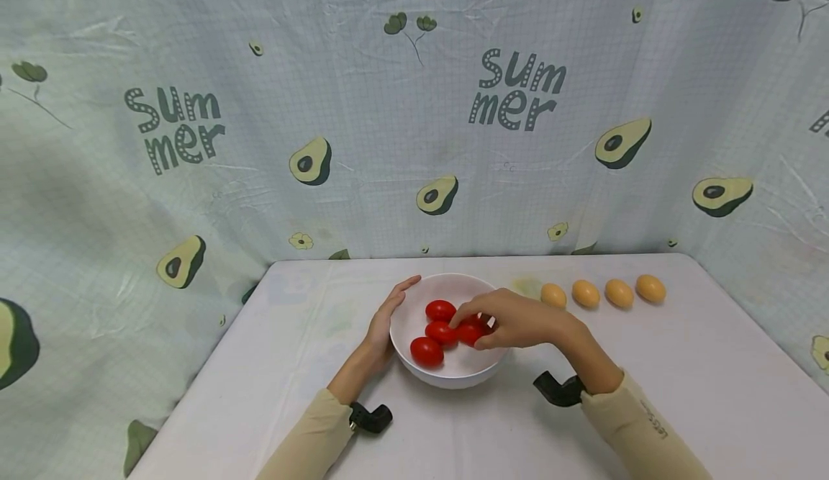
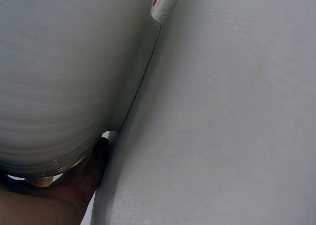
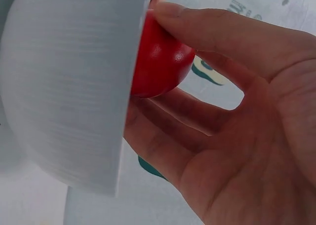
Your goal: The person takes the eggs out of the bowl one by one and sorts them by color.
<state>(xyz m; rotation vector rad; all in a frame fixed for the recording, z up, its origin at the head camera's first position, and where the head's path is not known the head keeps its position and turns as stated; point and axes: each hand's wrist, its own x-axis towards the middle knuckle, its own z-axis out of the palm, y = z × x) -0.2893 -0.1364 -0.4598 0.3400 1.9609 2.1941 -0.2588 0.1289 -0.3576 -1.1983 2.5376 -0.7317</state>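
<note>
A white bowl (image 1: pixel 448 379) stands on the table with several glossy red eggs (image 1: pixel 427 352) in it. My right hand (image 1: pixel 518 319) reaches over the bowl's right rim. Its thumb and fingers pinch one red egg (image 3: pixel 165 62), which the rim partly hides in the right wrist view. Along the left outer wall of the bowl rests my left hand (image 1: pixel 383 327), its fingers stretched forward. In the left wrist view the bowl's wall covers part of that hand (image 2: pixel 74 190).
Several yellow-orange eggs (image 1: pixel 619 293) lie in a row at the back right of the white table (image 1: pixel 311 336). A printed cloth (image 1: pixel 363 106) hangs behind the table. Black wrist cameras (image 1: pixel 370 419) sit on both forearms.
</note>
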